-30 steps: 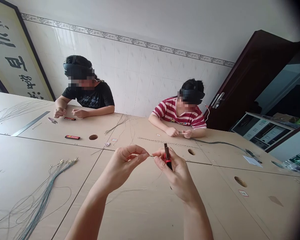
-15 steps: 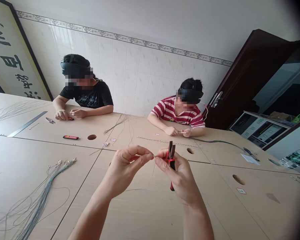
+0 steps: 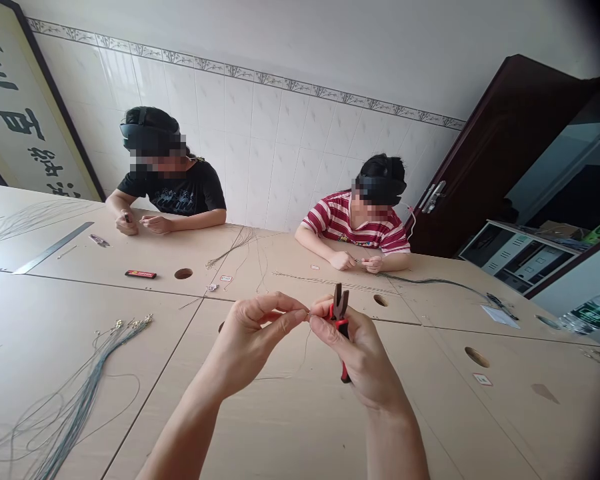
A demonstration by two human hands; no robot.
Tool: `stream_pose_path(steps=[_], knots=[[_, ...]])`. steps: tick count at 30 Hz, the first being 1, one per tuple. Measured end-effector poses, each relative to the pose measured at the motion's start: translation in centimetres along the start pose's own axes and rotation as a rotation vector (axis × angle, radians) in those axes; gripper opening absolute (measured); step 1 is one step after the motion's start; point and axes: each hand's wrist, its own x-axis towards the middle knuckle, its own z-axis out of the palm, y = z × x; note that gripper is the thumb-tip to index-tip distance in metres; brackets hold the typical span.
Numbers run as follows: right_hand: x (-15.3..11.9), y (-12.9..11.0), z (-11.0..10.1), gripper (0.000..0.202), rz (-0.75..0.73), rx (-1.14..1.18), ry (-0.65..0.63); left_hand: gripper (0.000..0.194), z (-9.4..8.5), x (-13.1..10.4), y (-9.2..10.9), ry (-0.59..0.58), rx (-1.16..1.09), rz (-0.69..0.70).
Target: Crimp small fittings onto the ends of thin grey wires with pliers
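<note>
My left hand [image 3: 255, 340] is closed in a pinch, thumb against forefinger, on a thin cord [image 3: 306, 347] that dangles below the fingertips. A tiny joint on the cord shows at the pinch, too small to make out. Facing it, my right hand [image 3: 360, 357] pinches the same spot with thumb and forefinger, the tips of both hands almost touching. Tucked in my right hand are pliers [image 3: 342, 323] with red and black handles, jaws pointing up and slightly apart. To the left lies a bundle of grey-green cords [image 3: 93, 377] with gold-coloured ends.
Across the table [image 3: 260, 433] sit two people, one in a black shirt [image 3: 180, 193], one in a striped shirt [image 3: 350, 217]. A metal ruler [image 3: 55, 247], a red-and-black packet [image 3: 141, 274] and a paper label [image 3: 483, 379] lie about. A plastic bottle [image 3: 590, 313] is at right.
The pliers' jaws have parted a little more in my right hand, and more of the dangling cord shows. The person in black has raised a dark object off the table.
</note>
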Motion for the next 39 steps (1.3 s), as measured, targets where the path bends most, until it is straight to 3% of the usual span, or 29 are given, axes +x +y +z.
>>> stream_pose_path(steps=[5,12,18,24,39], knots=[[0.0,0.1,-0.2,0.026,0.016,-0.061,-0.007,0.020,-0.1,-0.1,0.2,0.013,0.116,0.038],[-0.3,0.0,-0.1,0.018,-0.086,-0.255,0.112,0.021,0.0,-0.3,0.6,0.044,0.241,0.020],[-0.9,-0.6,-0.3,0.019,-0.088,-0.312,0.147,0.016,-0.1,-0.5,0.1,0.055,0.296,0.169],[-1.2,-1.0,-0.3,0.022,-0.014,-0.264,0.057,0.016,-0.4,-0.4,0.3,0.002,0.393,0.328],[-1.2,-1.4,-0.4,0.023,0.054,-0.212,0.012,0.020,-0.6,-0.4,0.2,-0.103,0.417,0.417]])
